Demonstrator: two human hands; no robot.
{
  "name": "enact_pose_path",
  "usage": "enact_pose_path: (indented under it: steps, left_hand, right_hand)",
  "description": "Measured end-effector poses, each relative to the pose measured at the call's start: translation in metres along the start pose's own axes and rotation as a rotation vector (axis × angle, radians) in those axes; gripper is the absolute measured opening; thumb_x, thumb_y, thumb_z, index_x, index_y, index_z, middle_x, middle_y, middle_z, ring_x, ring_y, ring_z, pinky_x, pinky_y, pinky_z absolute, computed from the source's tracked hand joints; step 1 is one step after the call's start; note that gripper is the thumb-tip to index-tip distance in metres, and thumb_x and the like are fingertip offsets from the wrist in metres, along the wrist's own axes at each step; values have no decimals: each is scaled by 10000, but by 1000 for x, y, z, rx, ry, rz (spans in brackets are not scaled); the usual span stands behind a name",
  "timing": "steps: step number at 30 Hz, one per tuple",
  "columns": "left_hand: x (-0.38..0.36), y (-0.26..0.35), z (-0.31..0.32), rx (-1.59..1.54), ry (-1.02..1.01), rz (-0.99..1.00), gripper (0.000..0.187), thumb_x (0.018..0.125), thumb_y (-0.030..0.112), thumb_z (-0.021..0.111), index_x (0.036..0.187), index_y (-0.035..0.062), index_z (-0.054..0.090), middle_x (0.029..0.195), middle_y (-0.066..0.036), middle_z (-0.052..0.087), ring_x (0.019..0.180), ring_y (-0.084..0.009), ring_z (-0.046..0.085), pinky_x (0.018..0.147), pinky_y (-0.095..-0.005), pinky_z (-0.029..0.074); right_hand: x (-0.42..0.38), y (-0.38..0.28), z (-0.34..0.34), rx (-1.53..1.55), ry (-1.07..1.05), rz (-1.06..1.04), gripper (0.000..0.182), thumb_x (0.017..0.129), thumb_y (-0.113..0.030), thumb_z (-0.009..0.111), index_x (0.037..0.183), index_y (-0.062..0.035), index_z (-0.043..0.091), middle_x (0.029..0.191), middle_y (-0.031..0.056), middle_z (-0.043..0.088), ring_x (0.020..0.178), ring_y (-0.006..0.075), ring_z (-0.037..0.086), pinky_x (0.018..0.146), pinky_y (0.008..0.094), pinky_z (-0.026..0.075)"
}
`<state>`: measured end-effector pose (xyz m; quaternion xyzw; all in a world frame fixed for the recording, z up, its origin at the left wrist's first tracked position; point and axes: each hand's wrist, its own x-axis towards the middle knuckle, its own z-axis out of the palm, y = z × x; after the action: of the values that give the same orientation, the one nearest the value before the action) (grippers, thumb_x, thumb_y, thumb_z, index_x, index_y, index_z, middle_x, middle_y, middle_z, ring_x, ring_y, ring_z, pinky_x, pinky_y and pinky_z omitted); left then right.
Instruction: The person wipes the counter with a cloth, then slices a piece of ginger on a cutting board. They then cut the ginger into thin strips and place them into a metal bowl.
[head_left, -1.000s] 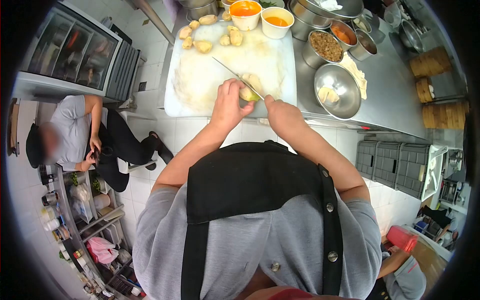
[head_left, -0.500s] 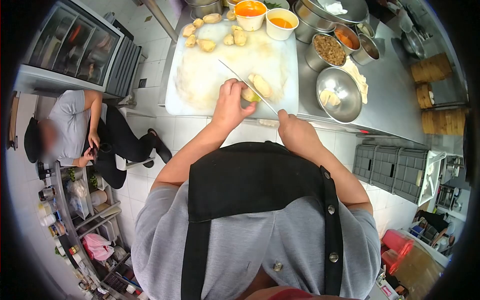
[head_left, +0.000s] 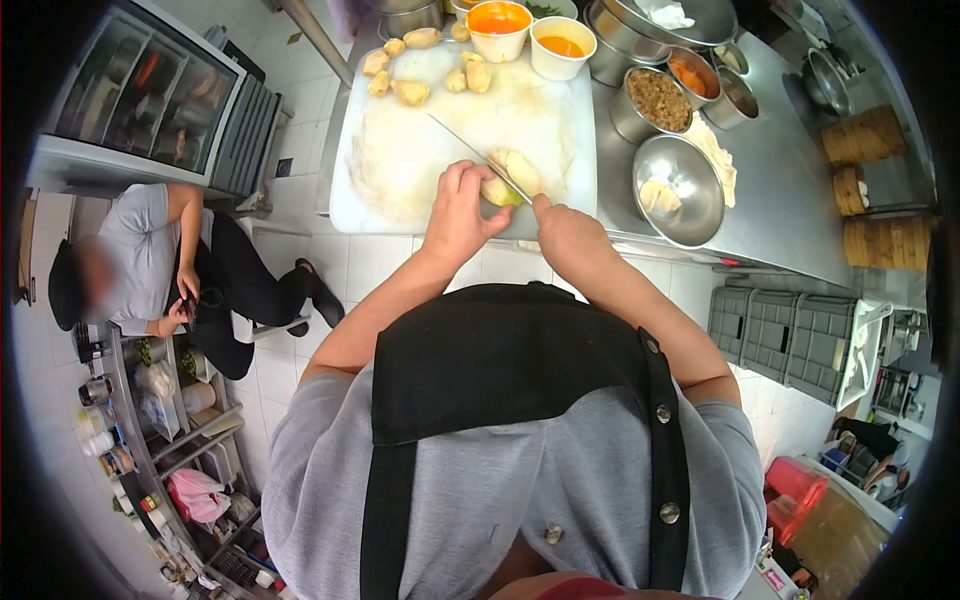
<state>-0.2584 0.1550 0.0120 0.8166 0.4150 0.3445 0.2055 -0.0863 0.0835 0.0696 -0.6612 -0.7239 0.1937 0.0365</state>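
Observation:
My right hand (head_left: 572, 238) is closed round the handle of a knife (head_left: 465, 142), whose thin blade slants up and left over the cutting board. The fingertips of my left hand (head_left: 462, 208) are curled against a pale yellow piece of ginger (head_left: 496, 192) with a greenish end, pinning it to the white cutting board (head_left: 400, 165). The blade lies across or just above this piece; contact is hard to make out. Another pale ginger piece (head_left: 517, 168) rests on the blade's right side. Several more knobby ginger pieces (head_left: 410, 92) lie at the board's far left.
Two white tubs of orange liquid (head_left: 562, 48) stand at the board's far edge. To the right are a steel bowl (head_left: 679, 190) with pale slices, a pot of brown mince (head_left: 657, 100) and steel containers. A seated person (head_left: 150, 240) is at the left, near a metal shelf (head_left: 165, 450).
My right hand and the knife have shifted left and slightly up, bringing the blade over the ginger. My left hand has stayed nearly in place.

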Motion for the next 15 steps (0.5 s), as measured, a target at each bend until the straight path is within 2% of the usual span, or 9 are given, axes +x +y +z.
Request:
enact_pose_path:
  steps: [8, 15]
  left_hand:
    - [-1, -2, 1, -39, 7, -9, 559, 650, 141, 821, 1090, 26, 496, 1155, -203, 469, 1099, -378, 476, 944, -413, 429]
    - [-2, -3, 2, 2, 23, 26, 564, 649, 146, 820, 1081, 5, 487, 1150, -198, 468, 1085, -369, 476, 942, -406, 431]
  right_hand:
    - [-7, 13, -4, 77, -27, 77, 162, 855, -65, 486, 1000, 9, 489, 826, 227, 642, 782, 398, 644, 663, 508, 500]
    - [-42, 1, -12, -75, 16, -25, 140, 841, -70, 533, 952, -7, 478, 747, 186, 612, 681, 363, 652, 591, 471, 513]
